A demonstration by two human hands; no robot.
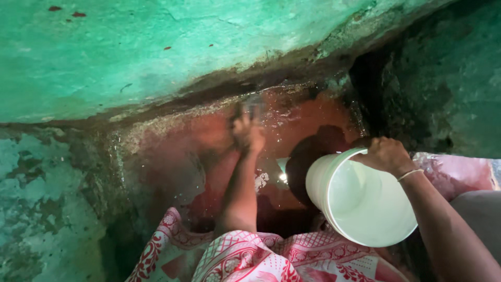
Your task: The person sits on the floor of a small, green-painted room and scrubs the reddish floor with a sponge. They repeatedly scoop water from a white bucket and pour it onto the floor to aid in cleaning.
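Note:
My left hand reaches forward and presses a small dark scrubbing object against the wet reddish floor near the base of the green wall; motion blur hides its exact shape. My right hand, with a thin bangle at the wrist, grips the rim of a white plastic bucket tilted on its side, its mouth facing away toward the floor. Water glistens on the floor between the two hands.
A green painted wall with a dirty, stained base runs across the top. A dark damp corner lies at the upper right. Worn green surface fills the left. Red-and-white patterned cloth covers my lap below.

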